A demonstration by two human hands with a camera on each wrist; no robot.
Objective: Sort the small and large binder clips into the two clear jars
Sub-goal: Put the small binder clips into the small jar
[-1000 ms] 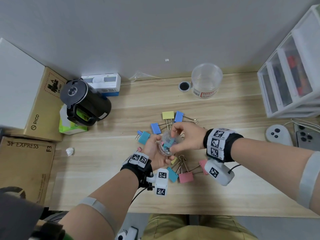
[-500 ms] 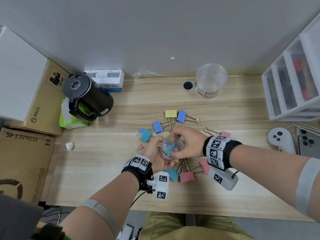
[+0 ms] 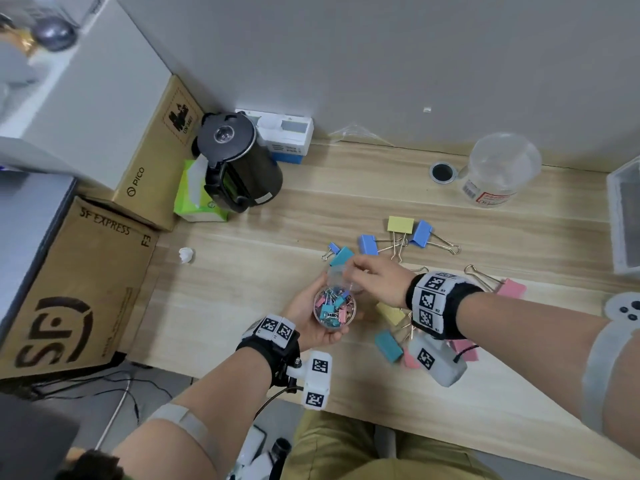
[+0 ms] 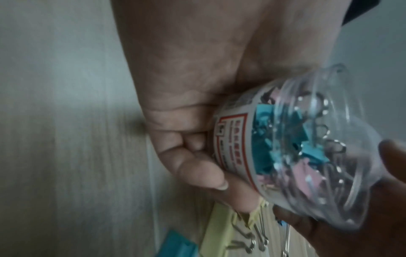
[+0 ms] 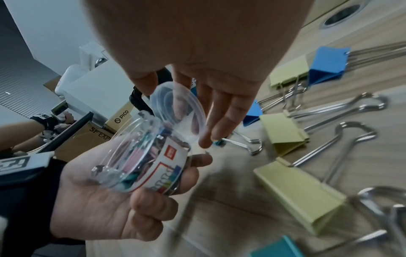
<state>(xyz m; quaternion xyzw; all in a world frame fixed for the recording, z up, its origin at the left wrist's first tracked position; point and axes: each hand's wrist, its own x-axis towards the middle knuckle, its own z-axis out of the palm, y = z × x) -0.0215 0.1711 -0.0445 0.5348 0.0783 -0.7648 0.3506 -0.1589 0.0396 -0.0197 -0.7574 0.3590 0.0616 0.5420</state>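
Note:
My left hand (image 3: 308, 327) grips a small clear jar (image 3: 334, 308) full of small blue, teal and pink binder clips, tilted with its mouth open toward me. The labelled jar wall (image 4: 232, 144) lies against my curled fingers (image 4: 197, 170). My right hand (image 3: 374, 278) pinches the jar's clear lid (image 5: 178, 111) just off the rim, on the far side of the jar (image 5: 142, 156). Large clips lie around on the desk: yellow (image 3: 400, 224), blue (image 3: 420, 233), teal (image 3: 388, 346), pink (image 3: 510, 289). A larger clear jar (image 3: 498, 168) stands at the back right.
A black kettle (image 3: 239, 161) and a green tissue box (image 3: 197, 199) stand at the back left beside cardboard boxes (image 3: 76, 282). A desk grommet (image 3: 441, 172) sits next to the large jar. Plastic drawers (image 3: 623, 216) and a white controller (image 3: 623, 306) are at the right edge.
My right hand, which covered the jar's top, has lifted the lid off and away from the rim. The jar's mouth now shows open. The head view has swung left.

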